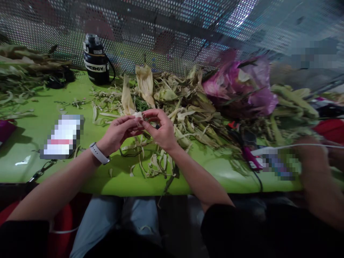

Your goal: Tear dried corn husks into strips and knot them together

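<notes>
Both my hands meet above the middle of a green table (37,143). My left hand (118,132), with a white watch on the wrist, and my right hand (159,129) pinch the lower end of a pale dried corn husk strip (128,98), which rises upward from my fingers. Both hands are closed on it. Loose husk scraps (153,161) lie on the table right under my hands.
A big heap of husks (188,107) fills the table behind my hands, with a purple plastic bag (239,86) at the right. A black bottle (96,61) stands at the back left by a perforated metal wall. Another person's blurred arm (314,168) reaches in at right.
</notes>
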Motion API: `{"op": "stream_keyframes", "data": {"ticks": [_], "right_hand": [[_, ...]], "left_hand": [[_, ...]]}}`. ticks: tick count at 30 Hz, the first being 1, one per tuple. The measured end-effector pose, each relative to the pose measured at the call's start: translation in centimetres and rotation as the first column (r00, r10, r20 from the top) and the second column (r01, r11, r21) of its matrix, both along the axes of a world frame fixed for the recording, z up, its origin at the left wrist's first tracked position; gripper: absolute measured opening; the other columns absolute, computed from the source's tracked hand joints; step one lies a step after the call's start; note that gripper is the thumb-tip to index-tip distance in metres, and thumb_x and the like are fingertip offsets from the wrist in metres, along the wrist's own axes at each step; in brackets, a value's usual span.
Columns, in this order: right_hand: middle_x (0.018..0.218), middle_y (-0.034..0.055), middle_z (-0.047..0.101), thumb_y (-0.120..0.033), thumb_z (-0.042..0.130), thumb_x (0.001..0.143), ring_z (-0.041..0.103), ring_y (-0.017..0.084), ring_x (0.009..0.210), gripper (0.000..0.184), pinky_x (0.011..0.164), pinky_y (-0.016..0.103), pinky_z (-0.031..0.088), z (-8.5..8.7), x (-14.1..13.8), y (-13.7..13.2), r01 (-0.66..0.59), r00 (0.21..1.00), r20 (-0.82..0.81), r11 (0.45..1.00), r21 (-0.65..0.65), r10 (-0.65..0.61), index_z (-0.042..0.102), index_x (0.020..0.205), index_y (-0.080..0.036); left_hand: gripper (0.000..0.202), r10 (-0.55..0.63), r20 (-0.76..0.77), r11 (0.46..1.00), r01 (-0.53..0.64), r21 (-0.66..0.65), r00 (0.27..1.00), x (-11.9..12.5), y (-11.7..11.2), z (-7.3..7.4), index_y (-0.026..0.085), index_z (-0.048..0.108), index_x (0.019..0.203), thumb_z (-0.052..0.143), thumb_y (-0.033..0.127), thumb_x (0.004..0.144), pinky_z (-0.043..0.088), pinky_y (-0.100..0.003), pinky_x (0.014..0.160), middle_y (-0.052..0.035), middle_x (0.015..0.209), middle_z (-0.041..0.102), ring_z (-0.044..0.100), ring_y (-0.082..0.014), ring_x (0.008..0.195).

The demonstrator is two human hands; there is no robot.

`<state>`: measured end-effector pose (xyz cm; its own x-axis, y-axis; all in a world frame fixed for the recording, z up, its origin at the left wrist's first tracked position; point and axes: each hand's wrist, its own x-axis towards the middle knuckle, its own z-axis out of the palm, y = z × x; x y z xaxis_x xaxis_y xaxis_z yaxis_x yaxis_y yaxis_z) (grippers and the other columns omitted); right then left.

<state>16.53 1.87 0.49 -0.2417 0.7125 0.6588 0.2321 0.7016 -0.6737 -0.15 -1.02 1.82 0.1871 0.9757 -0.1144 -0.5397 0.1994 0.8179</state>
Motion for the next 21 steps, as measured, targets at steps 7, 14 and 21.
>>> {"op": "stream_keyframes", "data": {"ticks": [7,14,21], "right_hand": [[0.114,0.007,0.062,-0.027,0.066,0.085,0.062,0.02,0.105,0.02,0.087,0.037,0.056,0.8,0.5,-0.4,-0.074,0.996,0.064,0.992,0.102,0.068,0.061,0.104,-0.024],[0.134,0.0036,0.055,-0.025,0.069,0.083,0.052,0.026,0.126,0.021,0.101,0.048,0.048,1.9,1.5,0.1,-0.141,0.964,0.254,0.957,0.254,0.075,0.067,0.103,-0.031],[0.131,0.002,0.058,-0.029,0.067,0.086,0.053,0.023,0.123,0.009,0.096,0.044,0.052,1.1,1.4,0.6,-0.126,0.971,0.229,0.963,0.238,0.071,0.073,0.093,-0.032]], "left_hand": [[0.014,0.063,-0.042,0.997,-0.065,-0.031,0.997,-0.2,0.1,0.3,0.013,0.071,0.079,0.079,0.021,0.07,0.06,-0.028,0.071,-0.0033,0.077,0.074,0.071,-0.0142,0.07],[0.017,-0.017,-0.002,0.999,0.017,-0.036,1.0,-0.9,0.6,-0.1,0.015,0.074,0.08,0.083,0.023,0.068,0.057,-0.025,0.077,-0.0017,0.082,0.074,0.068,-0.011,0.074],[0.017,-0.046,-0.047,0.999,0.045,-0.017,0.998,-0.6,0.4,-0.1,0.016,0.075,0.079,0.083,0.024,0.068,0.056,-0.023,0.077,-0.0017,0.083,0.073,0.067,-0.0102,0.075]]}}
